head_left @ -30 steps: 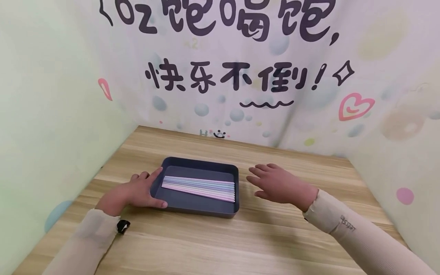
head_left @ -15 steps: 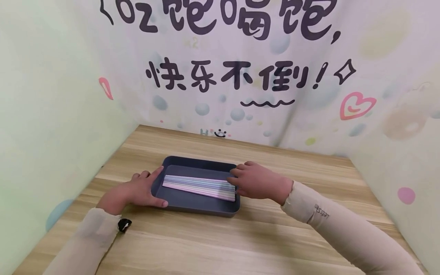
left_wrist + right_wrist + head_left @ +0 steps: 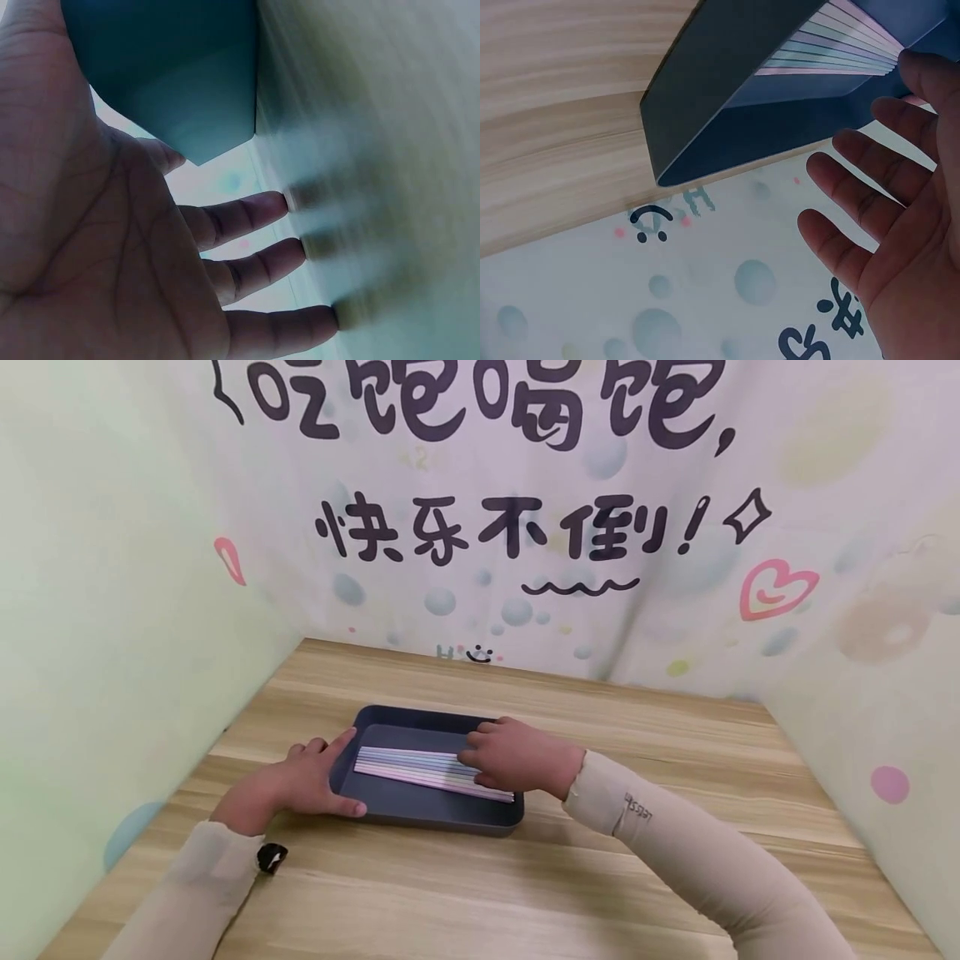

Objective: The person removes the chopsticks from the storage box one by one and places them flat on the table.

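Observation:
A dark blue-grey rectangular tray [image 3: 431, 820] stands on the table. Inside it lies a flat row of slim pastel sticks [image 3: 408, 765] that look like chopsticks, fanned slightly toward the right. My left hand [image 3: 296, 781] spans the tray's left end, thumb on the front rim and index finger along the back left corner. In the left wrist view its other fingers stretch down to the table beside the tray wall [image 3: 169, 82]. My right hand [image 3: 525, 760] is over the tray's right end, covering part of the sticks. The right wrist view shows its fingers loosely extended, thumb near the sticks [image 3: 844, 49].
The wood-grain table [image 3: 465, 893] extends around the tray. Behind it hangs a white printed cloth [image 3: 480, 602] with dark lettering. Pale walls close off the left and right sides. A small black object [image 3: 272, 858] sits at the left cuff.
My right hand has moved left, from beside the tray to over its right end and the sticks. The left hand and the tray have stayed in place.

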`<act>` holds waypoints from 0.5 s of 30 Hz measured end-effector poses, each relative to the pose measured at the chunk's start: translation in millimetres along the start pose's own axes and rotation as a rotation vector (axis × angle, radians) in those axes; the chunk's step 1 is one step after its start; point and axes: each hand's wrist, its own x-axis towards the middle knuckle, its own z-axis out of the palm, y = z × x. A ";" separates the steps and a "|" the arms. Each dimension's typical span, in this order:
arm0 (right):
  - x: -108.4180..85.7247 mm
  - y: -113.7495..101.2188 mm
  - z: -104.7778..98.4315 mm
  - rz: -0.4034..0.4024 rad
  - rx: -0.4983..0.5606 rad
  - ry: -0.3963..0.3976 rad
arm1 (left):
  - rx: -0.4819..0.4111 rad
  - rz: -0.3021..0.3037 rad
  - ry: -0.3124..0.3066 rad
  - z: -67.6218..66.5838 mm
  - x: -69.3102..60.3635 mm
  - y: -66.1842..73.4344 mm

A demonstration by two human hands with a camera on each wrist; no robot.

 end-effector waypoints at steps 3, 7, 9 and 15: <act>8.8 1.7 1.8 0.002 0.022 -0.010 | -0.001 -0.006 0.002 0.6 0.4 -0.4; 20.6 3.8 4.1 0.009 0.074 -0.021 | 0.001 -0.017 0.000 0.0 -0.8 -0.5; 26.2 4.3 5.5 0.016 0.133 -0.030 | 0.005 -0.019 -0.001 0.1 -1.1 -0.8; 40.2 3.2 10.7 0.030 0.313 -0.036 | 0.014 -0.012 0.003 -0.2 0.2 0.5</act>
